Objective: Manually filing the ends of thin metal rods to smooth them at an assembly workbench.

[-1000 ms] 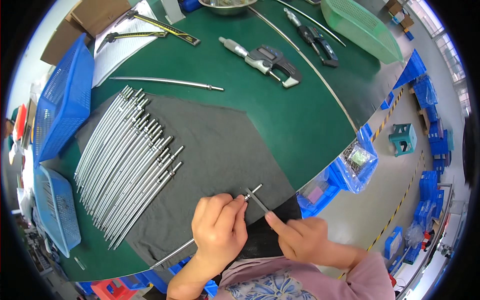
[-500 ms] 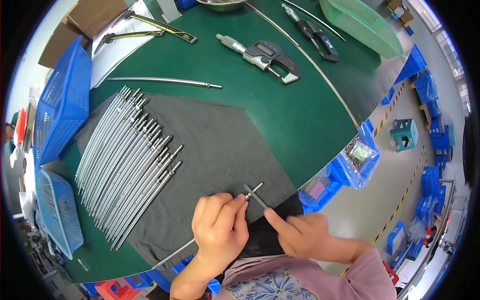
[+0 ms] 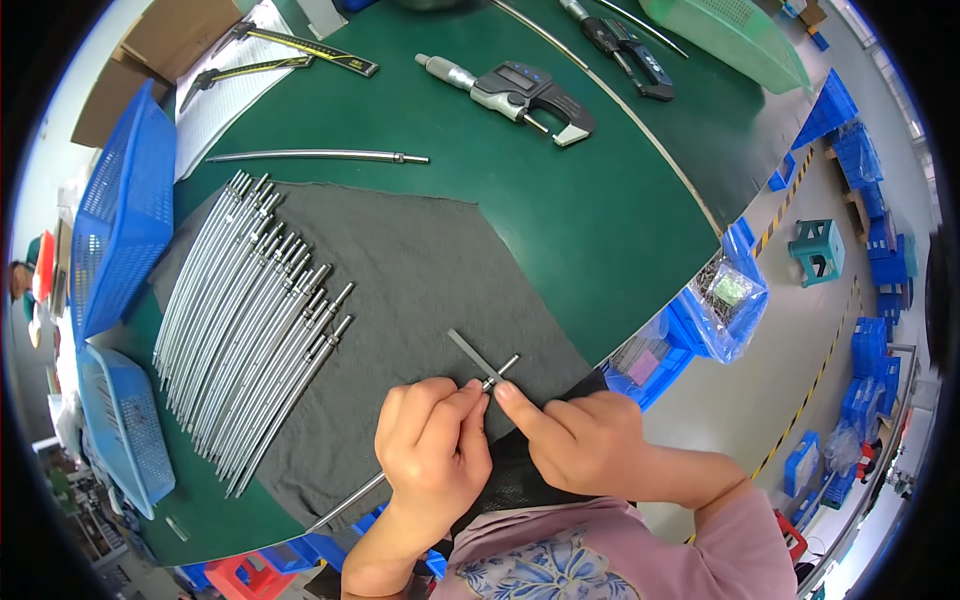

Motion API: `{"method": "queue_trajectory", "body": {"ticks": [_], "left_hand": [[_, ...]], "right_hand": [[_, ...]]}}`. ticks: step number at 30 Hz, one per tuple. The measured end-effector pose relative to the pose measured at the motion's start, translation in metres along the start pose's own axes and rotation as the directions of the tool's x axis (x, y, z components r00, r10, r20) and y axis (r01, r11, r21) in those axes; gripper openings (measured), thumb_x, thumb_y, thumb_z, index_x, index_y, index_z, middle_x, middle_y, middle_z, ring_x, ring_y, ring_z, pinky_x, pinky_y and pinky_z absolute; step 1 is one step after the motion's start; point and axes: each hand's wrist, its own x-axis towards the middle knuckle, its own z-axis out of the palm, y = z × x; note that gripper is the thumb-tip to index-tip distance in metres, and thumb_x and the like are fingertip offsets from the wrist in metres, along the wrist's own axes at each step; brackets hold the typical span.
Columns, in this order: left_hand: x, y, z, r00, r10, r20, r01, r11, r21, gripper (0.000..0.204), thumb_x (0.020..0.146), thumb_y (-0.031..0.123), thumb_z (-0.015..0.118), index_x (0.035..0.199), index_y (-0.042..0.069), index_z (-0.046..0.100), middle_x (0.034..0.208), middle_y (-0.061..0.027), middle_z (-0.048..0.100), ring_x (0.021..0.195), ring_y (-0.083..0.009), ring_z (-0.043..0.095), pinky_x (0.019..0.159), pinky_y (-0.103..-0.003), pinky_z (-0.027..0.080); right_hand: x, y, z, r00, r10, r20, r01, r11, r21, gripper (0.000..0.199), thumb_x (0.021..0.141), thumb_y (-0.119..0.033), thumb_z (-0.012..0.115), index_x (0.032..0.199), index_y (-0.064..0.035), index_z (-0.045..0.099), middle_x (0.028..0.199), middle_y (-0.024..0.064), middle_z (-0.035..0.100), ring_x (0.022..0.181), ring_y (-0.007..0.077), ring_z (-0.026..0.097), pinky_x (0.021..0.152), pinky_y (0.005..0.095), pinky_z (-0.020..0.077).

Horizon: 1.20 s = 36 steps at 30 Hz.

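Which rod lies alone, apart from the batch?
The single rod on bare green mat above the grey cloth; the others lie bunched on the cloth's left.

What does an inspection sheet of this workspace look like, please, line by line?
Surface: green table with a grey cloth spread on it.
Job's things: left hand holds a thin metal rod; right hand touches a small flat piece at its tip.
Clutter: row of rods on the cloth, single rod, micrometer, calipers.
Hands: both closed at the rod tip.
Cables: nothing seen.
Surroundings: blue baskets, green basket, blue bins, floor with striped tape.
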Motion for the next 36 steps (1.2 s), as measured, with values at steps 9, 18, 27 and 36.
{"method": "queue_trajectory", "body": {"ticks": [9, 18, 27, 36], "left_hand": [[-0.001, -0.001, 0.0, 1.0, 0.008, -0.005, -0.008, 1.0, 0.003, 0.018, 0.065, -0.005, 0.073, 0.081, 0.001, 0.066, 0.077, -0.0075, 0.058, 0.062, -0.0241, 0.052, 0.053, -0.033, 0.042], [0.0, 0.0, -0.002, 1.0, 0.009, 0.004, -0.009, 1.0, 0.002, 0.017, 0.065, -0.005, 0.073, 0.08, 0.001, 0.066, 0.077, -0.007, 0.058, 0.062, -0.0234, 0.051, 0.052, -0.033, 0.041], [-0.002, -0.001, -0.001, 1.0, 0.003, -0.001, -0.003, 1.0, 0.011, 0.017, 0.066, -0.005, 0.073, 0.079, 0.001, 0.065, 0.076, -0.007, 0.058, 0.061, -0.0234, 0.051, 0.052, -0.032, 0.041], [-0.002, -0.001, 0.0, 1.0, 0.01, 0.005, -0.01, 1.0, 0.008, 0.018, 0.065, -0.005, 0.073, 0.08, 0.002, 0.066, 0.076, -0.0069, 0.057, 0.062, -0.0234, 0.051, 0.052, -0.033, 0.04]], "right_hand": [[-0.003, -0.007, -0.001, 0.999, 0.017, 0.035, -0.013, 0.995, -0.098, 0.052, 0.063, -0.008, 0.06, 0.114, -0.0065, 0.067, 0.054, -0.0047, 0.03, 0.04, 0.0071, 0.035, 0.038, 0.0234, 0.0289], [-0.008, -0.008, -0.002, 1.0, 0.015, -0.02, -0.015, 1.0, 0.003, 0.057, 0.056, -0.003, 0.057, 0.112, -0.0016, 0.067, 0.051, -0.004, 0.031, 0.037, 0.0104, 0.032, 0.035, 0.0267, 0.0251], [-0.017, -0.011, -0.006, 0.999, 0.039, 0.012, -0.039, 0.999, -0.006, 0.059, 0.057, -0.003, 0.058, 0.115, -0.0039, 0.066, 0.052, -0.0043, 0.031, 0.037, 0.0104, 0.033, 0.035, 0.0267, 0.0242], [-0.013, -0.004, -0.005, 0.999, -0.011, 0.037, 0.014, 0.997, -0.079, 0.049, 0.062, -0.01, 0.061, 0.11, -0.0066, 0.07, 0.051, -0.0044, 0.028, 0.039, 0.0071, 0.033, 0.038, 0.0236, 0.0251]]}}
